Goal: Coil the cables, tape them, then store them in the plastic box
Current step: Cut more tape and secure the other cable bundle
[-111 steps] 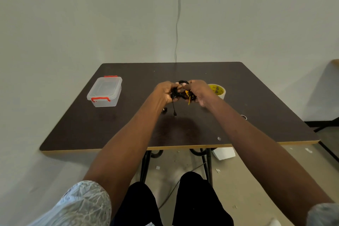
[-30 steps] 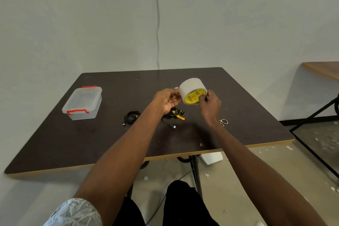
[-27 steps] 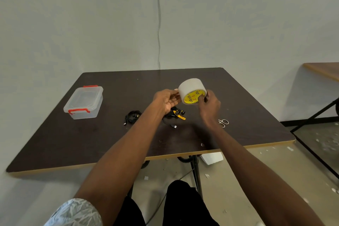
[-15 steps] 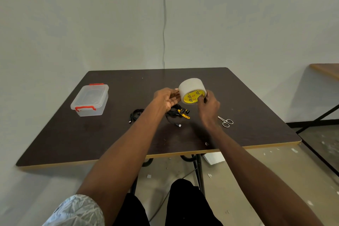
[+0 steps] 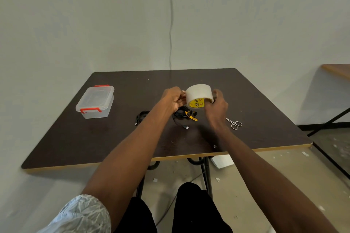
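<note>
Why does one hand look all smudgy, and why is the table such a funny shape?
Head view: the right hand is motion-blurred beside the tape roll, while the left hand and the scissors look sharper; the wide-angle lens stretches the table, and soft light casts a faint shadow under the plastic box.

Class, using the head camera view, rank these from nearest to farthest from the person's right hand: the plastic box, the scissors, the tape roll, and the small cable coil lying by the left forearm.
Measured from the right hand:
1. Tape roll: gripped in it, above the table.
2. Scissors: just right of the wrist.
3. Small cable coil: left of the left forearm.
4. Plastic box: far left, lid shut.
</note>
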Tool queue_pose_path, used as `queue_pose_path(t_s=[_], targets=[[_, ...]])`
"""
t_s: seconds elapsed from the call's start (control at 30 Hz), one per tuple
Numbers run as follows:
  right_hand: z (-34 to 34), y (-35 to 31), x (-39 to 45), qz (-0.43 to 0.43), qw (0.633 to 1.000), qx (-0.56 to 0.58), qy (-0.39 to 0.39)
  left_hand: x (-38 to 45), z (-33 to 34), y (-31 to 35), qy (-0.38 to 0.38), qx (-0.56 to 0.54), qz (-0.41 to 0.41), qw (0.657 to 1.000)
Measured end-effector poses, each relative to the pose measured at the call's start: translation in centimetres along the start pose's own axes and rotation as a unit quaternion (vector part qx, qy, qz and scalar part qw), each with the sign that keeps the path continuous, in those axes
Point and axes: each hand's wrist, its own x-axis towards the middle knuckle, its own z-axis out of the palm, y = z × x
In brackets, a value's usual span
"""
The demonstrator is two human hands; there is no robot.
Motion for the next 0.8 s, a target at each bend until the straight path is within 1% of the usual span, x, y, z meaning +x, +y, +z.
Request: queue_pose_path(t_s=[0.1,0.17,0.3,0.37,0.47,0.5,0.57,0.67,0.73,0.8], targets=[[-0.2,0.2,0.3,-0.028,1.0,-0.003,-0.011,-0.2,0.0,0.1,-0.029,0.008,-0.005,1.0],[-0.2,0.4,0.4,-0.028,1.0,-0.01,-0.004,-0.4,0.0,0.3,-0.036,0.002,-0.004,0.999],[-0.2,0.8,0.6,0.014,0.999,0.016,0.025,-0.6,-0.4,0.6,-0.033,-0.071,-0.006,0.997],[-0.4,1.0,0.8,0.023,0.999,0.023,0.031,-0.4,-0.6,0.6,-0.026,-0.086,0.009,0.996],[-0.4,1.3,0.8,0.02,0.999,0.04,0.019,-0.1,-0.9,0.4,-0.019,-0.069,0.027,0.997],[-0.2,1.4,0.9,0.028,0.998,0.053,0.022,0.0,-1.0,0.3,-0.018,-0.056,0.03,0.998],[0.2,1.4,1.1,0.071,0.993,0.089,0.027,-0.1,-1.0,0.0,-0.018,-0.009,0.041,0.999],[0.8,1.3,1.5,0.142,0.972,0.189,0.007,0.1,-0.6,-0.4,-0.021,0.039,0.058,0.997],[1.0,1.1,1.8,0.191,0.94,0.282,-0.017,0.4,-0.4,-0.5,-0.026,0.081,0.074,0.994],[1.0,0.5,1.6,0.233,0.903,0.355,-0.068,0.5,-0.4,-0.6,-0.06,0.126,0.106,0.985]])
